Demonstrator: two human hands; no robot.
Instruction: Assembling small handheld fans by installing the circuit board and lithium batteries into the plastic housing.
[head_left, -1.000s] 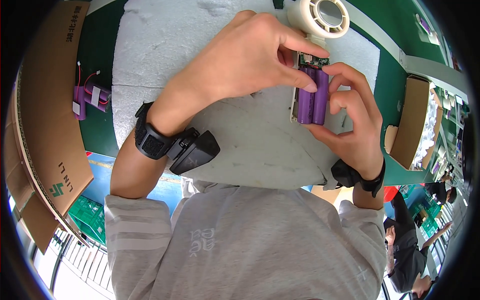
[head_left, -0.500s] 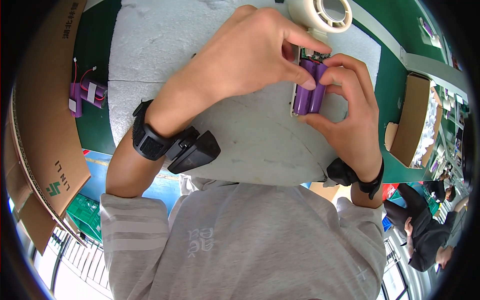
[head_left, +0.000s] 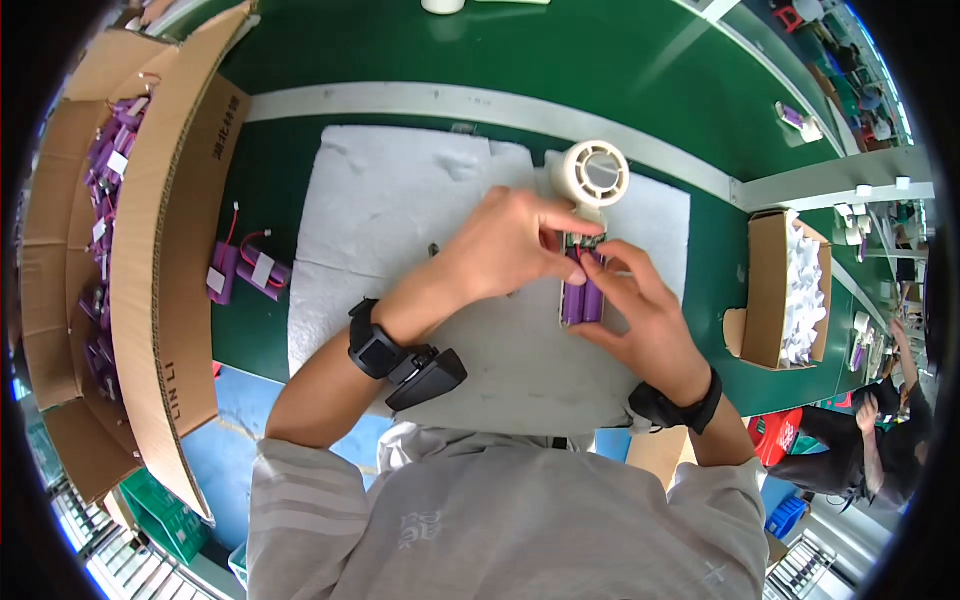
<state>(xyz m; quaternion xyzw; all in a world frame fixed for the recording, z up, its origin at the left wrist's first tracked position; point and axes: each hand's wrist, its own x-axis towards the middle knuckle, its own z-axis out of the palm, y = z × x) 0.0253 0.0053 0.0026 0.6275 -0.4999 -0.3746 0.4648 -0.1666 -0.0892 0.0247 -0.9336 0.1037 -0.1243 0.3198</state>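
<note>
A cream handheld fan lies with its round head away from me and its handle opened. Two purple battery cells sit side by side in the handle, below a small green circuit board with a red wire. My left hand is closed on the handle's upper part, thumb at the cells' top end and index finger across by the board. My right hand grips the handle from the right, fingertips on the cells and thumb near the handle's bottom end. Fingers partly hide the board.
White foam sheets cover the green table under my hands. Left, two wired purple battery packs lie beside a tall carton holding many more. At right stands a box of white pieces. A person sits beyond.
The view has tilted up and back, showing more table and the carton's contents. Both hands stay on the fan; my right fingertips have shifted up toward the cells' top end.
</note>
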